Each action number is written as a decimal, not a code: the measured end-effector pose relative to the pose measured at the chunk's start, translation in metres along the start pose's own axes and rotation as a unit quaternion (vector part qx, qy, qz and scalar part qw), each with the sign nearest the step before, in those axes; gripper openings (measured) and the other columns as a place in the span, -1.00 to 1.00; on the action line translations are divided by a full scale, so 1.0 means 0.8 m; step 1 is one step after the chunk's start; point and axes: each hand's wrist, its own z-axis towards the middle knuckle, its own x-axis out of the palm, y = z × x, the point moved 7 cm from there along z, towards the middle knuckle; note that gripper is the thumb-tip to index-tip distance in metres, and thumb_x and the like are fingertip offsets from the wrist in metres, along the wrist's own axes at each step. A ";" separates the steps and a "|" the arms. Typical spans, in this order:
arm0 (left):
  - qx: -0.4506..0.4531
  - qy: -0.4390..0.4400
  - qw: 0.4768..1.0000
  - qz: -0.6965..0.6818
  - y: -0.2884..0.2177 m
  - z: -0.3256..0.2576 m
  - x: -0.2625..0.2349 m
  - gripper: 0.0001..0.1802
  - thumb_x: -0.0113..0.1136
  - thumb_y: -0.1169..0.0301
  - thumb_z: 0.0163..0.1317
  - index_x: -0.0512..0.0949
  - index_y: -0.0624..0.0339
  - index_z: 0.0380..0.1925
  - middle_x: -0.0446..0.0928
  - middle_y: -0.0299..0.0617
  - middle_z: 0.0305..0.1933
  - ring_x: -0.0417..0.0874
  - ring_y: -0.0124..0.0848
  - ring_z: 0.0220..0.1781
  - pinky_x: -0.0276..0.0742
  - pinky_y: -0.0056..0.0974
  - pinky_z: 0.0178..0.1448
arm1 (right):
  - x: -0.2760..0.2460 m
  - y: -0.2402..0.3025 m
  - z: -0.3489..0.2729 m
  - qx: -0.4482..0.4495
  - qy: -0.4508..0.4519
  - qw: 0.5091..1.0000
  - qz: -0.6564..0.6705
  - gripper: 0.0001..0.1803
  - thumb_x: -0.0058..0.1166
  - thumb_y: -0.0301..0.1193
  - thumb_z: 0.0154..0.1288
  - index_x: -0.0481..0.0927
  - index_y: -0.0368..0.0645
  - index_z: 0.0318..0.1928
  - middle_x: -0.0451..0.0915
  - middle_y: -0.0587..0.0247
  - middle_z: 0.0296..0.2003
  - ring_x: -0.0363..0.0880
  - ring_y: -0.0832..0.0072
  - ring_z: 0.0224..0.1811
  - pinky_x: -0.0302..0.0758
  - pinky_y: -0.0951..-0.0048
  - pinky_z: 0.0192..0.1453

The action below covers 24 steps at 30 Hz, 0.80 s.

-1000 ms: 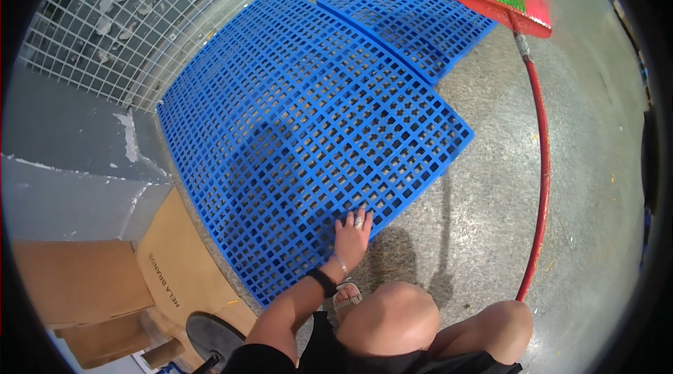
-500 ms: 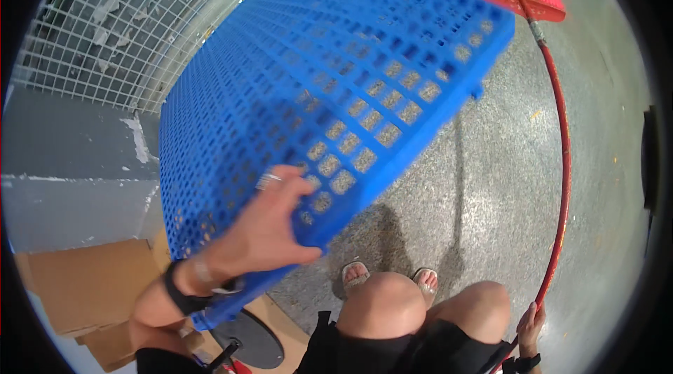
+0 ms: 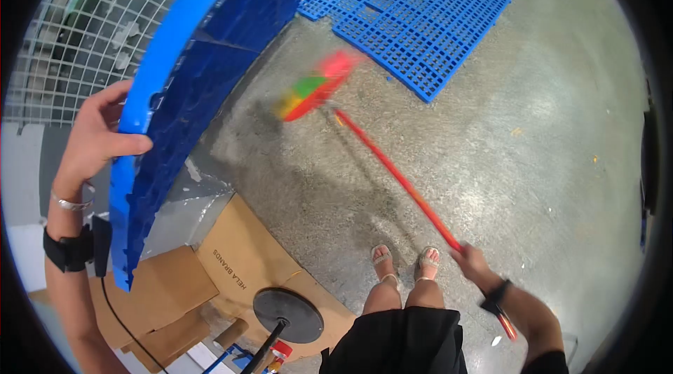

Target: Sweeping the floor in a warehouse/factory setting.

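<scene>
While standing in sandals (image 3: pixel 406 260) on the concrete floor (image 3: pixel 547 164), just beside flattened cardboard (image 3: pixel 242 255) and a black round base (image 3: pixel 287 309), worked with both hands at once.

Closed the right hand (image 3: pixel 473 265) fully round the red broom handle (image 3: pixel 392 172), low at the right. Pointed the broom away from the body: long axis from that hand up and to the left, with the bristle head (image 3: pixel 315 86) at the far end. Saw the head only as a red, green and yellow blur, so could not tell if it touched the floor.

Clamped the left hand (image 3: pixel 98 139) on the rim of a blue grid panel (image 3: pixel 203 72), with the thumb across the near edge and the fingers half curled behind. Held the panel on its edge, well off flat, at the left side; long axis from beside the cardboard up to the top of the picture, ribbed face turned right, toward the bare floor.

To do this well, in my judgement: hold the panel steep and firm, so as not to let it drop on the broom; sweep in short strokes close to the panel's foot.

Farther off, noted more blue grid mats (image 3: pixel 427 16) flat on the floor, and a wire mesh fence (image 3: pixel 63 44) behind the panel.
</scene>
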 end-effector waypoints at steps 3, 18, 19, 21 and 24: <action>0.043 0.001 0.998 -0.053 0.002 0.013 -0.034 -0.33 0.32 0.47 -0.42 0.31 0.37 -0.16 0.41 -0.18 -0.22 0.42 -0.47 -0.22 0.28 -0.43 -0.09 | 0.032 0.154 0.110 -0.088 0.013 0.996 0.004 -0.58 -0.16 -0.12 0.04 0.43 -0.31 -0.50 0.44 -0.12 -0.53 0.41 0.03 -0.42 0.31 0.20 -0.31; 0.023 -0.133 0.991 0.016 0.012 0.032 -0.165 -0.42 0.22 0.43 -0.19 0.28 0.39 -0.11 0.43 -0.13 -0.23 0.44 -0.47 -0.23 0.31 -0.43 -0.09 | -0.118 -0.256 -0.423 0.289 0.014 0.939 -0.187 -0.61 -0.19 -0.20 0.06 0.38 -0.33 -0.58 0.40 -0.18 -0.58 0.39 -0.02 -0.44 0.32 0.13 -0.43; 0.026 -0.133 0.991 0.012 0.014 0.034 -0.169 -0.42 0.22 0.43 -0.19 0.28 0.39 -0.11 0.43 -0.13 -0.23 0.44 -0.47 -0.23 0.31 -0.43 -0.09 | -0.125 -0.296 -0.490 0.344 0.020 0.920 -0.190 -0.63 -0.18 -0.20 0.06 0.39 -0.32 -0.58 0.41 -0.18 -0.59 0.39 -0.02 -0.44 0.33 0.15 -0.43; 0.026 -0.178 0.983 -0.033 0.022 0.034 -0.190 -0.44 0.21 0.45 -0.18 0.28 0.38 -0.11 0.43 -0.12 -0.23 0.45 -0.45 -0.24 0.32 -0.44 -0.11 | -0.137 -0.315 -0.571 0.309 0.015 0.945 -0.112 -0.56 -0.22 -0.05 0.10 0.40 -0.21 -0.49 0.33 0.18 -0.74 0.28 0.40 -0.68 0.25 0.37 -0.64; 0.022 -0.217 0.975 -0.030 0.024 0.032 -0.201 -0.47 0.19 0.47 -0.17 0.30 0.37 -0.12 0.44 -0.13 -0.24 0.45 -0.49 -0.26 0.32 -0.47 -0.13 | -0.127 -0.371 -0.644 0.374 0.007 0.921 -0.105 -0.51 -0.23 -0.02 0.08 0.40 -0.28 -0.47 0.37 0.07 -0.68 0.29 0.30 -0.64 0.26 0.30 -0.58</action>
